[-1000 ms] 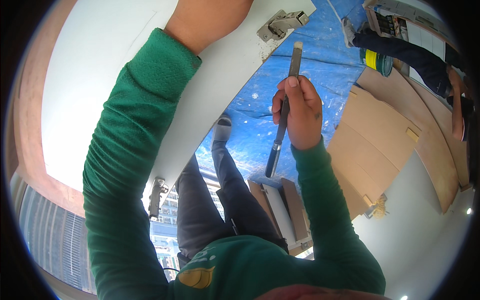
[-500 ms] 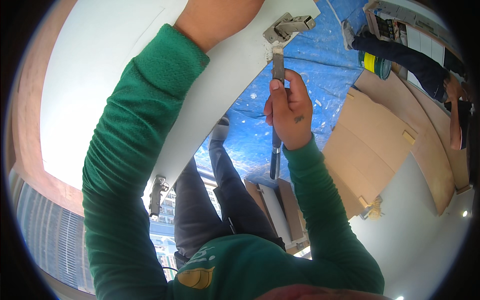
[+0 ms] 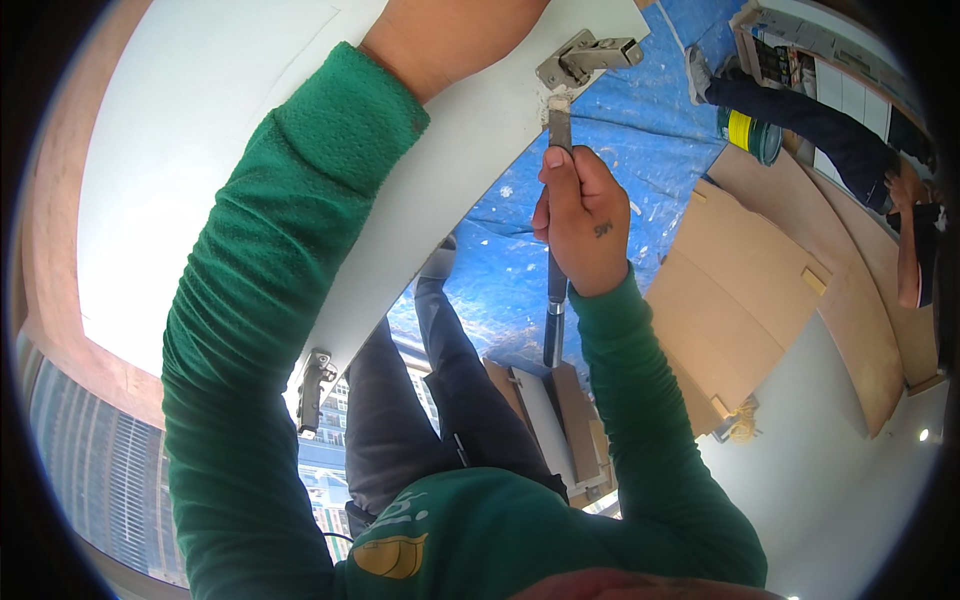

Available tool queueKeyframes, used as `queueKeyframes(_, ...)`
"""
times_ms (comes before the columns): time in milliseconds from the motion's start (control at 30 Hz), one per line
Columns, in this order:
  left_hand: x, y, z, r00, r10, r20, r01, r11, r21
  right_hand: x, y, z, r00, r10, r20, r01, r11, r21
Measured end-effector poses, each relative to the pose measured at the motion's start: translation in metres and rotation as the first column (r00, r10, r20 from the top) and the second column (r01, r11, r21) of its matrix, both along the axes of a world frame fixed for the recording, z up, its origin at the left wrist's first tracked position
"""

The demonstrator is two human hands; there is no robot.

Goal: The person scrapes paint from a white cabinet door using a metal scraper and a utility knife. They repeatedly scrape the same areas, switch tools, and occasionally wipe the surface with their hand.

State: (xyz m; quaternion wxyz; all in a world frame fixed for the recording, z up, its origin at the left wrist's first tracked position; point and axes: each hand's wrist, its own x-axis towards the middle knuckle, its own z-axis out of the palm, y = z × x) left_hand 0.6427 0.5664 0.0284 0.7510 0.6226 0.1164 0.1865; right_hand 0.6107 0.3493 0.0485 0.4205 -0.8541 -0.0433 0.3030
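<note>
Far left of the grip, a pale wooden border (image 3: 55, 260) curves around a large white panel (image 3: 450, 145), which slants across to just beyond the blade. Over it comes the left arm (image 3: 265, 260) in a green sleeve: the upper part rises from the lower edge, and the forearm angles up and to the right. Low and to the left of the grip, a metal hinge (image 3: 316, 393) sits near the panel's edge. Above and left of the grip, the left hand (image 3: 465, 35) lies over the panel, wrist bent rightward; its fingers run out of view, so whether it grasps or presses cannot be told.

The right hand (image 3: 590, 220) is closed firmly around a chisel (image 3: 557, 280), thumb laid along the shank and pointing upward, fingers curled around, back of the hand toward the viewer. The chisel stands nearly upright, its dark handle hanging below the fist and its blade tip above, at a chipped patch on the panel's edge. Just above that tip is a second hinge (image 3: 585, 60). The right forearm (image 3: 640, 380) climbs steeply from the lower right, leaning slightly left, wrist almost straight.

Behind the grip spreads a blue sheet (image 3: 640, 130); to its right lies brown cardboard (image 3: 740, 290).
</note>
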Motion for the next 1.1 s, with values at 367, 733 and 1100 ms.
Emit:
queueKeyframes(367,0.002,-0.001,-0.002,1.0,0.021,-0.01,-0.021,1.0,0.003,-0.01,-0.004,-0.001,0.999,-0.012,0.042,0.013,1.0,-0.022)
queueKeyframes(733,0.001,0.0,-0.001,1.0,0.003,-0.005,-0.003,1.0,-0.004,-0.01,-0.005,-0.003,0.999,-0.009,0.032,0.008,1.0,0.01)
queueKeyframes(1100,-0.001,0.0,0.006,0.999,-0.011,-0.049,0.01,1.0,-0.016,-0.004,-0.002,-0.004,0.998,-0.019,0.064,0.019,1.0,-0.01)
